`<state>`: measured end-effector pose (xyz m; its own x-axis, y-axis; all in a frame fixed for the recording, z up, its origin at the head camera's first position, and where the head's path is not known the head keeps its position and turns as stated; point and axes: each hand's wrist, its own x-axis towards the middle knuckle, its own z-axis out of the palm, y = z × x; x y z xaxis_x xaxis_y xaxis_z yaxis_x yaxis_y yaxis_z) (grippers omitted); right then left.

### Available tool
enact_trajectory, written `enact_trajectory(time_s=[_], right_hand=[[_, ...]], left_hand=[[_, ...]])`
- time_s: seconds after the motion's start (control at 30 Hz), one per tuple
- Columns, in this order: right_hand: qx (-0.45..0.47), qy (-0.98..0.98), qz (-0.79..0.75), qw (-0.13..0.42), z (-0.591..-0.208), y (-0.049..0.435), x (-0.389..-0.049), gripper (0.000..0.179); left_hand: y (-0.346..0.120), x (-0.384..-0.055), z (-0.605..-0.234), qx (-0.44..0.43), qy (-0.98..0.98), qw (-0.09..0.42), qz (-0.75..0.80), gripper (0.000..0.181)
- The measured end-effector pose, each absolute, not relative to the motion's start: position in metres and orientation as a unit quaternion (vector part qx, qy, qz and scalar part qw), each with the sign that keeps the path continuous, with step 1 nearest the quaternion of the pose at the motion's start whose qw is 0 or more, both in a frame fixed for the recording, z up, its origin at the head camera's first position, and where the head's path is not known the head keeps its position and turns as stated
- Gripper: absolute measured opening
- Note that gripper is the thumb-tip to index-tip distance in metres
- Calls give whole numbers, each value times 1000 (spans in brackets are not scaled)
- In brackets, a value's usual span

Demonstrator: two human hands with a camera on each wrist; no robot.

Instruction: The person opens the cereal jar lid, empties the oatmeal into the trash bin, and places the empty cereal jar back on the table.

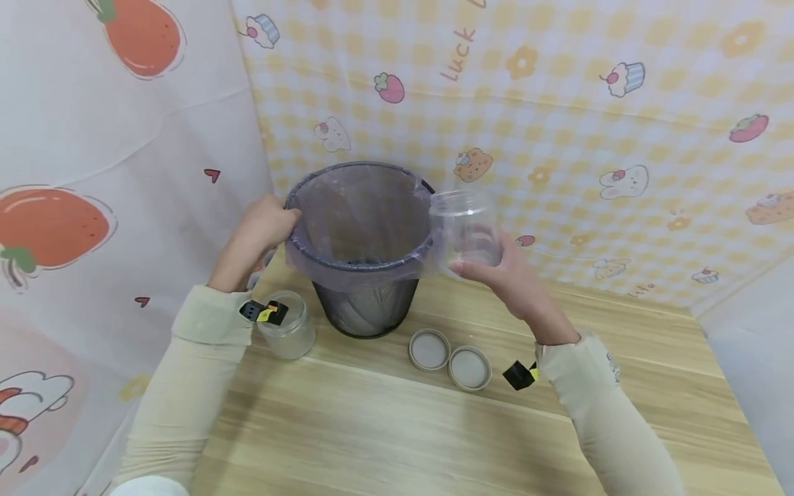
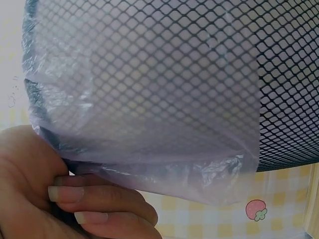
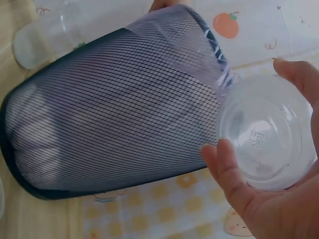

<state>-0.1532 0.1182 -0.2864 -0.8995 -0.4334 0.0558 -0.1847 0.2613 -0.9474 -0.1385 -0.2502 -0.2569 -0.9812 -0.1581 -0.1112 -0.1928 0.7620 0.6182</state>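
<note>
A dark mesh trash bin (image 1: 366,306) stands on the wooden table, lined with a thin purple bag (image 1: 338,277) folded over its rim. My left hand (image 1: 267,220) grips the bin's rim at its left side, fingers curled over the bag, as the left wrist view shows. On the other side, my right hand (image 1: 505,275) holds a clear plastic jar (image 1: 462,224) around its lower part, beside the bin's right rim. The jar has no lid, and its mouth points up in the head view. Its round base (image 3: 259,142) faces the right wrist camera.
A second clear jar (image 1: 290,339) stands left of the bin, near my left forearm. Two round lids (image 1: 429,349) lie side by side on the table (image 1: 372,427), in front and to the right of the bin. Patterned cloth (image 1: 546,124) hangs behind and to the left.
</note>
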Motion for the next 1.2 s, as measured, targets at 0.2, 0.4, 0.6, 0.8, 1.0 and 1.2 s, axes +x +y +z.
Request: enact_trajectory(time_s=[0.2, 0.4, 0.6, 0.8, 1.0, 1.2], right_hand=[[-213, 725, -648, 94, -305, 115, -153, 69], [-216, 645, -725, 104, -326, 108, -153, 58], [-235, 576, -778, 87, -338, 107, -148, 61], [-246, 544, -801, 36, -346, 119, -142, 67], [-248, 511, -823, 7, -356, 140, -138, 74], [-215, 557, -802, -24, -370, 163, -130, 76]], left_hand=[[-250, -138, -259, -96, 940, 25, 327, 35], [-251, -136, -261, -101, 939, 23, 328, 33], [-251, -135, -261, -105, 934, 22, 340, 31], [-250, -134, -263, -111, 930, 18, 350, 25], [-249, -134, -265, -109, 930, 15, 350, 28], [-246, -137, -260, -99, 937, 12, 335, 31]])
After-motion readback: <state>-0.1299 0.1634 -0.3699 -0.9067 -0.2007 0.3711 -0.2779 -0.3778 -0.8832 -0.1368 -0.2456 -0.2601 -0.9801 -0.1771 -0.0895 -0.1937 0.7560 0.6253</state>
